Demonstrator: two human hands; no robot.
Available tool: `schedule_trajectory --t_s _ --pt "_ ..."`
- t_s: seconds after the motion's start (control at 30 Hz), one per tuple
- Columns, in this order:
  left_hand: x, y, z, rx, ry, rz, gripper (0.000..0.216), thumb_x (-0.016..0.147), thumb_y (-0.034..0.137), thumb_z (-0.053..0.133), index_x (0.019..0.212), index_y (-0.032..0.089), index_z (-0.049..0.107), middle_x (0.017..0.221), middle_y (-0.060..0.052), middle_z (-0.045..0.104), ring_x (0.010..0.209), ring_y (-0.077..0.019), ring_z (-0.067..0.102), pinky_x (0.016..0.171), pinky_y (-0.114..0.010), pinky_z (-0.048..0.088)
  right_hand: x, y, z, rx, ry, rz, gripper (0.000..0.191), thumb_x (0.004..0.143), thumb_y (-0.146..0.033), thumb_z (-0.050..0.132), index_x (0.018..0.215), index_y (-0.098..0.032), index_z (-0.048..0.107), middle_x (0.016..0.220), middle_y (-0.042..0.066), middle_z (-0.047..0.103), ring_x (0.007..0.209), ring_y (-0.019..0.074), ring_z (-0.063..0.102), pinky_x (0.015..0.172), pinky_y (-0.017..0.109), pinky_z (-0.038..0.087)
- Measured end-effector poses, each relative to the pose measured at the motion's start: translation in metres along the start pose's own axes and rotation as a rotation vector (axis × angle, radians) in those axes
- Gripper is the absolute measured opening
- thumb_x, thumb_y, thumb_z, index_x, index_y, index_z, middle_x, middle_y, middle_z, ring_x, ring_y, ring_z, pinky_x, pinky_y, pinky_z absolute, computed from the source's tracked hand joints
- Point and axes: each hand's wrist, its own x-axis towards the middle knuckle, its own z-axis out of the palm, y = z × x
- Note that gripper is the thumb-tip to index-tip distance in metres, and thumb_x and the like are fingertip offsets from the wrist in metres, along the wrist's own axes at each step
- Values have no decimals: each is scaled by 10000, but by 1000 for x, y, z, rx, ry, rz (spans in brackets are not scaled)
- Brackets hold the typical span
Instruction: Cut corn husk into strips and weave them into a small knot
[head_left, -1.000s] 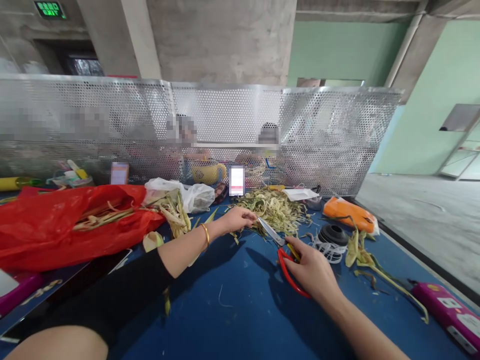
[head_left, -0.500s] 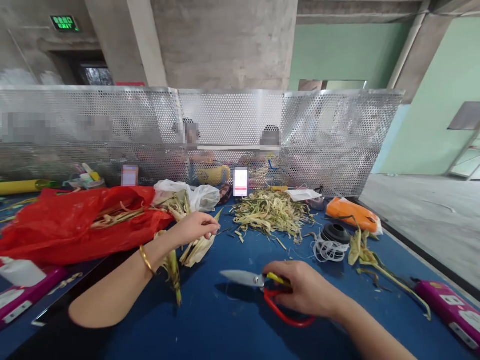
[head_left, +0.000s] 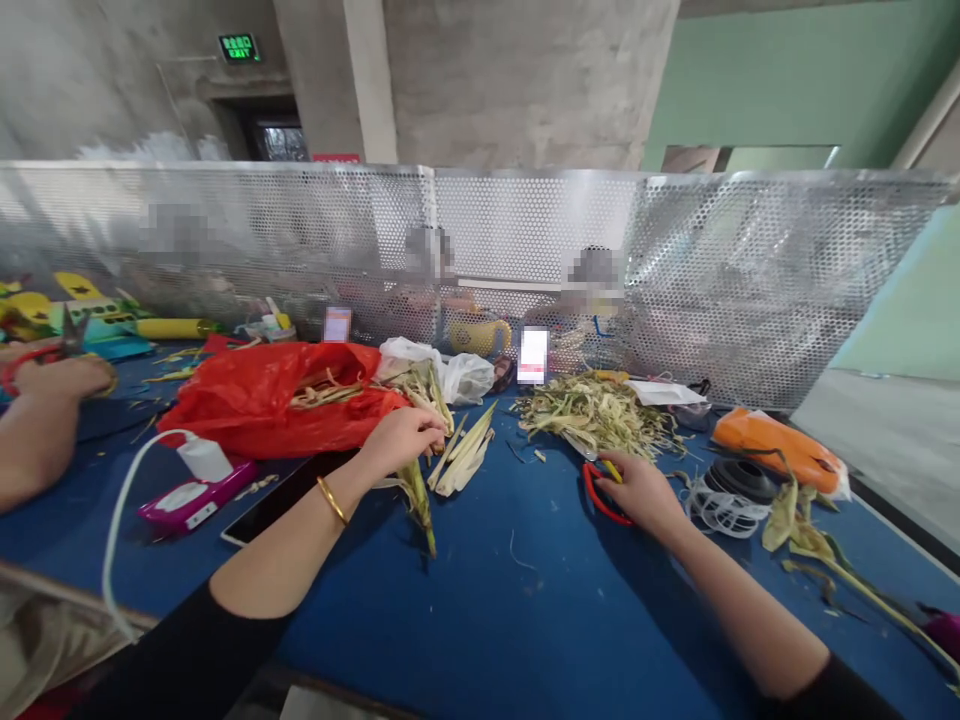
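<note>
The right grip is wrapped around red-handled scissors, blades pointing at the near edge of shredded husks heaped just beyond it. The left grip has bent fingers beside loose husk strips; whether it holds any cannot be told. Left of it, a red bag lies on the blue counter.

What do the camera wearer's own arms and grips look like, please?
The left sleeve and right sleeve are black and stop well short of the wrists. A gold-coloured bangle circles the left forearm; none shows on the right. The left grip and right grip are gloveless.
</note>
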Motion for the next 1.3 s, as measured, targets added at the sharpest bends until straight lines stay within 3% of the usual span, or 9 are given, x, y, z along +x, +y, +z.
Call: schedule_trajectory --t_s 0.13,0.4,0.6,0.7,0.8,1.0,1.1,1.2,1.3 --pt "-2 5 10 326 31 -19 208 745 256 524 755 217 729 830 -43 735 797 -209 658 647 -256 418 -10 -3 1 47 24 6 421 825 -313 564 1231 -227 628 1087 76 712 977 257 659 793 318 467" --pt "-2 16 42 438 8 -92 103 634 183 606 556 169 673 687 -119 688 791 -275 644 697 -310 416 -32 -16 12 -259 46 -148 313 908 -247 455 1159 -206 637 1085 135 657 832 244 650 649 300 415" --pt "-10 24 34 406 85 -89 117 689 169 569 646 148 677 777 -150 693 833 -288 644 715 -319 412 -37 -17 9 -381 135 -274 251 915 -231 458 945 -141 690 926 160 661 964 298 586 795 359 435" --pt "-15 33 26 361 185 -59 180 784 207 499 759 169 673 898 -133 699 903 -276 624 725 -312 403 -36 -20 7 -215 226 -313 261 916 -265 469 982 -147 692 1012 149 661 1008 284 582 861 373 435" --pt "-20 49 30 281 219 -16 176 819 242 490 802 191 658 867 -82 705 844 -231 623 696 -287 401 -32 -35 9 204 228 -271 285 882 -376 523 1002 -178 689 1011 99 683 981 251 613 855 361 457" --pt "-35 74 79 -127 158 159 102 796 239 545 750 195 624 745 -16 670 720 -162 599 697 -265 421 -26 -75 24 1192 -8 80 408 706 -563 647 772 -162 622 740 53 655 650 170 631 524 255 473" --pt "-39 71 98 -447 44 33 100 756 265 590 697 184 595 658 2 608 628 -144 553 613 -261 416 -28 -75 28 1243 43 74 340 642 -482 709 701 -171 583 638 8 600 576 132 564 502 235 453" --pt "-39 66 105 -778 -212 -181 218 709 369 674 724 171 584 665 6 593 612 -129 544 574 -247 418 -33 -68 30 1212 38 23 299 659 -444 691 664 -180 552 572 -29 536 527 111 498 483 230 423" --pt "-39 63 105 -914 -312 -199 375 682 503 706 785 165 579 748 -15 623 708 -141 584 615 -246 444 -37 -64 34 1098 -52 -77 292 729 -443 641 674 -187 512 566 -46 495 511 100 456 479 226 387"
